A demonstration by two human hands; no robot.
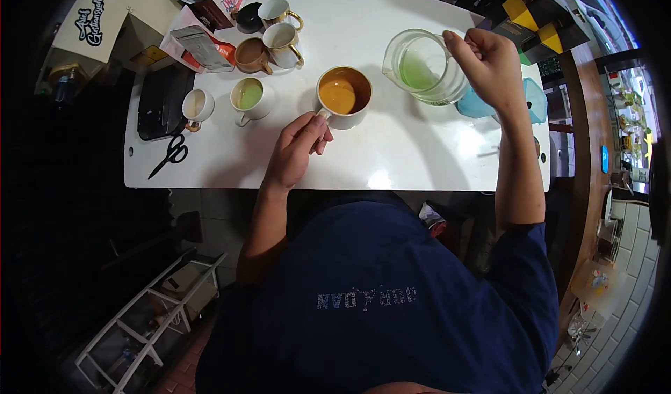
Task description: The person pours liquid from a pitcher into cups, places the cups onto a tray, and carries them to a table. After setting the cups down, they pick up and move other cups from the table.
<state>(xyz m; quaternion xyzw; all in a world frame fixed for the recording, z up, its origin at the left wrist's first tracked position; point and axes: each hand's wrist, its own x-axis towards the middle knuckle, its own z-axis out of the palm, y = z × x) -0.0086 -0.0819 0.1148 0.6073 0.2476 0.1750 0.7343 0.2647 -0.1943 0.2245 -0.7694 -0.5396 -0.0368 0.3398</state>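
Observation:
My left hand (297, 146) pinches the handle of a white mug (351, 118) with an orange-brown inside and amber-brown liquid in it. Over on the right, my right hand (489, 62) is closed round the handle side of a clear glass jug (409, 45), its fingers mostly turned out of sight. The jug has a pouring lip toward the mug, and pale green shows low inside it. Left of the amber mug stands a smaller white mug (262, 111) with light green liquid. Light blue containers (535, 100) sit beside and partly behind my right wrist.
White mugs with gold handles (283, 55), a brown cup (248, 62) and pouches (203, 48) crowd the back left. A small cup (196, 100), black scissors (168, 158) and a black flat device (159, 107) lie at the left. The white table's (314, 177) front edge runs before my body.

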